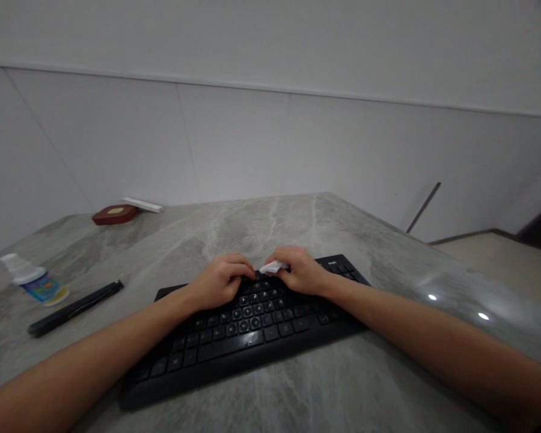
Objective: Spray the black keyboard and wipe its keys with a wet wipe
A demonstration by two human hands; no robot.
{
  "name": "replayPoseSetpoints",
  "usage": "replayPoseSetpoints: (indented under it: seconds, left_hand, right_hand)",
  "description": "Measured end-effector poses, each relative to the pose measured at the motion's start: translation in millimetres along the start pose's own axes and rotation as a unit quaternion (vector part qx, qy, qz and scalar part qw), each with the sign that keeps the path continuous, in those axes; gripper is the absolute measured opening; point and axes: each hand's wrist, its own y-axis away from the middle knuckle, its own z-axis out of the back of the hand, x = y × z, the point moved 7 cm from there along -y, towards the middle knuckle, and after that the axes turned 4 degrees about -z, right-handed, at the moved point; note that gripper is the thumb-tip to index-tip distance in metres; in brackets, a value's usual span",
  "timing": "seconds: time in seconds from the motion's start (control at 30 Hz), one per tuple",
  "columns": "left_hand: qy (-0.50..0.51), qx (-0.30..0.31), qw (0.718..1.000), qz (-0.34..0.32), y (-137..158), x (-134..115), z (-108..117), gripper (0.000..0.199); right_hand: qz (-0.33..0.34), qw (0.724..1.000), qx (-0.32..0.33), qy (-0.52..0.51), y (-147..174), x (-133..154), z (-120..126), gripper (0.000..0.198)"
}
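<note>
A black keyboard (232,347) lies at a slant across the stone-patterned table in front of me, with small wet-looking glints on several keys. Between the fingers and thumb of my right hand (300,270) is a folded white tissue (275,266), held at the keyboard's far edge near its top row of keys. My left hand (219,279) is closed over the keyboard's upper left part, fingers curled at the far edge and thumb by the keys. Its fingertips are close to the tissue's tip; I cannot tell if they touch it.
At the left stand a spray bottle (42,285) with a white top and a long black stick-like object (76,308). Farther back lie a dark red case (115,214) and a white strip (142,204). A pale wall (243,144) borders the table (270,228).
</note>
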Motion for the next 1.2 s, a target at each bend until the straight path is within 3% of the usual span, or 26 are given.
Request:
replayPoseSetpoints:
  seconds: [0.6,0.83,1.0,1.2]
  left_hand:
    - [0.0,0.003,1.0,0.005,0,0,0,0.041]
    - [-0.004,0.001,1.0,0.005,0,-1,0,0.04]
    - [-0.005,0.0,1.0,0.007,-2,-2,1,0.04]
    - [-0.006,-0.004,1.0,0.0,-2,-4,1,0.04]
  right_hand:
    - [-0.003,0.998,0.01,-0.068,0,0,0,0.009]
    - [-0.03,0.999,-0.033,-0.031,0,-4,5,0.012]
    - [0.012,0.998,0.009,-0.058,1,5,3,0.012]
    - [0.026,0.999,0.024,-0.011,2,9,0,0.013]
